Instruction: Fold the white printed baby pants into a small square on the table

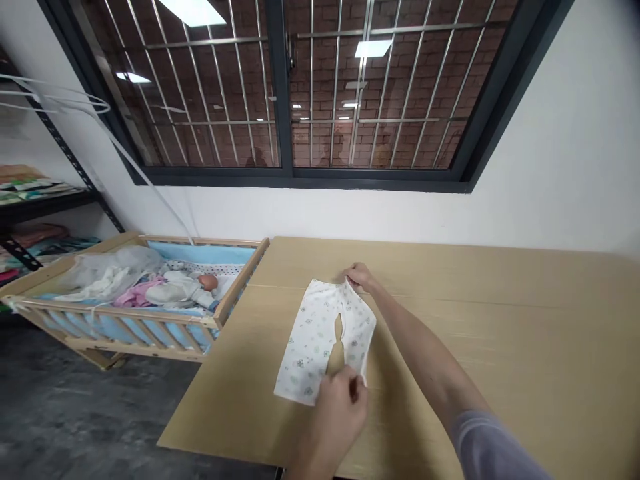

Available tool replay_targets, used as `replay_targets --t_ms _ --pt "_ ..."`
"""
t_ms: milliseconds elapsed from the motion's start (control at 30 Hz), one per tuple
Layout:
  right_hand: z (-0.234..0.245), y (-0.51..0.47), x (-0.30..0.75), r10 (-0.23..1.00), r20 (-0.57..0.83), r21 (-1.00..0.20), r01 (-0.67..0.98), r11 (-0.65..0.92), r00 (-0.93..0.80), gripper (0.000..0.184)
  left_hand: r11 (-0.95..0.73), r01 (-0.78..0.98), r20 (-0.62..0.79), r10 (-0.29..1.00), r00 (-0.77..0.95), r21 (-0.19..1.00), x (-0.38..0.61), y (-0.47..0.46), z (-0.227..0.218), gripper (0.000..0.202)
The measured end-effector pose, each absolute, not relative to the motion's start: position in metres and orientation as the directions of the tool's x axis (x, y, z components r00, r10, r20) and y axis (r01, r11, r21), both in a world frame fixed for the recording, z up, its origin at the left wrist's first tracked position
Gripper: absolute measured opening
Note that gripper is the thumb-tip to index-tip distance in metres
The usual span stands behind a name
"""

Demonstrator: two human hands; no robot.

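Nearest us, our left hand [340, 407] pinches the hem of one leg of the baby trousers [325, 340], fingers closed on the cloth. Far to the left, a wooden crib [150, 320] holds a doll [185, 288] among bedding. The white printed trousers lie flat on the tabletop [500, 333], near its left edge. Further right, our right hand [360, 277] grips the waistband, fingers curled shut on the fabric.
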State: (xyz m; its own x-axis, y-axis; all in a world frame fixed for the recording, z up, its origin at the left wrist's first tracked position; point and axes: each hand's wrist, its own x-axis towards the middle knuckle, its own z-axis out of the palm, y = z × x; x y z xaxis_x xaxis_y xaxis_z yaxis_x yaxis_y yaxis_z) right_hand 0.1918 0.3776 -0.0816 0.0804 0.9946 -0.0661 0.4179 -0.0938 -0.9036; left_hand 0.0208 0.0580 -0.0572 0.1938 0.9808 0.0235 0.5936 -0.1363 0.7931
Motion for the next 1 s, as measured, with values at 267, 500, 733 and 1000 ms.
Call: replay_targets --t_ms 267,500,733,1000 --pt "-0.079 0.385 0.092 0.987 -0.117 -0.876 0.456 -0.156 0.113 0.028 0.083 0.598 0.006 0.989 -0.145 0.797 -0.068 0.044 -0.08 0.036" --pt "-0.091 0.369 0.054 0.995 -0.017 -0.854 0.515 -0.067 0.102 0.028 0.29 0.851 -0.049 0.953 -0.3 0.437 -0.098 0.046 -0.1 0.031" --pt "-0.081 0.338 0.048 0.985 0.171 -0.786 0.599 0.152 -0.024 0.02 0.152 0.958 0.263 0.94 -0.215 0.242 -0.101 0.039 -0.113 0.025" --pt "-0.079 0.194 0.061 0.36 0.322 -0.492 0.17 0.854 -0.876 0.053 -0.275 0.961 0.605 0.76 0.237 -0.03 -0.087 0.009 -0.152 0.056"
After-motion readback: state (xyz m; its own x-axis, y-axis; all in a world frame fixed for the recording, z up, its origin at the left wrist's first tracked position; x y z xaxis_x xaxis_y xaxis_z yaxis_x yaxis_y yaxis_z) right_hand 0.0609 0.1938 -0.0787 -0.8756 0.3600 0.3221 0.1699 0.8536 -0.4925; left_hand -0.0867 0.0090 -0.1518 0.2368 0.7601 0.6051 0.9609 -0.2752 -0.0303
